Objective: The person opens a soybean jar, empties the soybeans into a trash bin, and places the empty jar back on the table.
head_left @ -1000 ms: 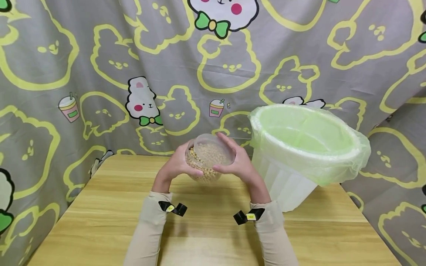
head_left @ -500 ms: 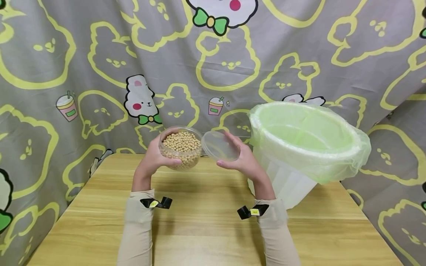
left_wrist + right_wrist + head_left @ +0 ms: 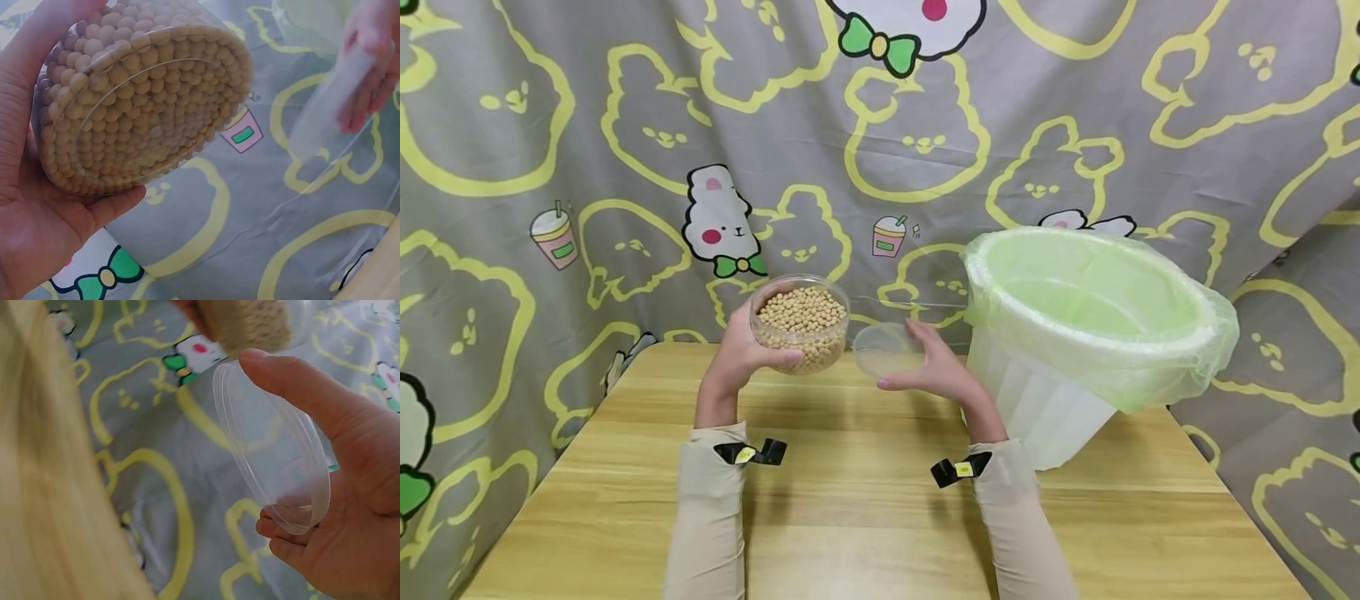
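Note:
My left hand [image 3: 741, 346] grips a clear round plastic jar [image 3: 802, 325] of dried soybeans above the table, its top uncovered and tilted toward me. In the left wrist view, the jar's bottom [image 3: 150, 119] shows beans packed against it, with fingers and thumb round the side. To the right, my right hand [image 3: 938, 367] holds a translucent round lid [image 3: 883, 350] by its edge, apart from the jar. In the right wrist view, the thumb and fingertips clasp opposite sides of the lid [image 3: 269, 447].
A white bin [image 3: 1045, 408] lined with a pale green plastic bag [image 3: 1165, 367] stands at the right of the wooden table [image 3: 865, 517]. Behind the table hangs a grey patterned curtain [image 3: 805, 158]. Black wrist cameras [image 3: 763, 452] are strapped over both sleeves.
The lid has come away from the jar to the right. The left hand moved left with the jar, baring the soybeans; lately the lid has dipped and tilted flatter.

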The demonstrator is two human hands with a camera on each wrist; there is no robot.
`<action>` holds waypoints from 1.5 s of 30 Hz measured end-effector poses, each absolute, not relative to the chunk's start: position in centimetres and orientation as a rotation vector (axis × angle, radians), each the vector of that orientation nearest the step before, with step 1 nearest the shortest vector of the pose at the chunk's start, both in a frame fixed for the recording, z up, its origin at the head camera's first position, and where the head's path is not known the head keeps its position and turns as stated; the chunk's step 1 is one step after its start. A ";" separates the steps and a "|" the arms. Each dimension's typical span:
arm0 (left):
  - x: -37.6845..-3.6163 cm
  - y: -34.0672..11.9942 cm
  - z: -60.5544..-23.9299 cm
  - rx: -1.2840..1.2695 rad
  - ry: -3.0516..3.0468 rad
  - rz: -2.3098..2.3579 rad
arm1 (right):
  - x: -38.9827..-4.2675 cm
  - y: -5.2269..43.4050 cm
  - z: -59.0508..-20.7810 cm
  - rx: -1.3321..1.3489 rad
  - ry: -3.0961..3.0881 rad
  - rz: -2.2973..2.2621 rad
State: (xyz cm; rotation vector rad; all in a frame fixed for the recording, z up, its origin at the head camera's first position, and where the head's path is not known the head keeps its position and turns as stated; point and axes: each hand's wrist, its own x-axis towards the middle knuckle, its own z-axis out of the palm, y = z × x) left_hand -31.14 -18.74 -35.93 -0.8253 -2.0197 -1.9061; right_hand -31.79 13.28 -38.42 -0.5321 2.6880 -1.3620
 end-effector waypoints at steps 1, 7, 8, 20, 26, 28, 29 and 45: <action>-31.2 -18.6 -35.9 -0.825 -2.018 -1.906 | -32.1 13.2 -38.9 -0.523 2.686 -1.352; -31.5 -17.9 -35.8 -0.838 -2.001 -1.885 | -33.6 12.9 -41.4 -0.475 2.680 -1.321; -31.5 -17.9 -35.8 -0.841 -1.999 -1.884 | -33.7 12.8 -41.7 -0.467 2.674 -1.315; -31.6 -17.5 -36.0 -0.860 -2.012 -1.884 | -34.4 12.7 -44.6 -0.411 2.641 -1.222; -31.5 -17.5 -36.0 -0.848 -2.032 -1.871 | -34.6 12.7 -45.7 -0.422 2.608 -1.145; -31.5 -17.5 -36.0 -0.845 -2.035 -1.869 | -34.6 12.7 -45.9 -0.437 2.614 -1.075; -31.4 -17.5 -35.9 -0.843 -2.037 -1.869 | -34.6 12.7 -46.0 -0.444 2.618 -1.039; -31.6 -17.9 -36.3 -0.836 -2.046 -1.867 | -34.1 12.5 -46.0 -0.449 2.621 -0.800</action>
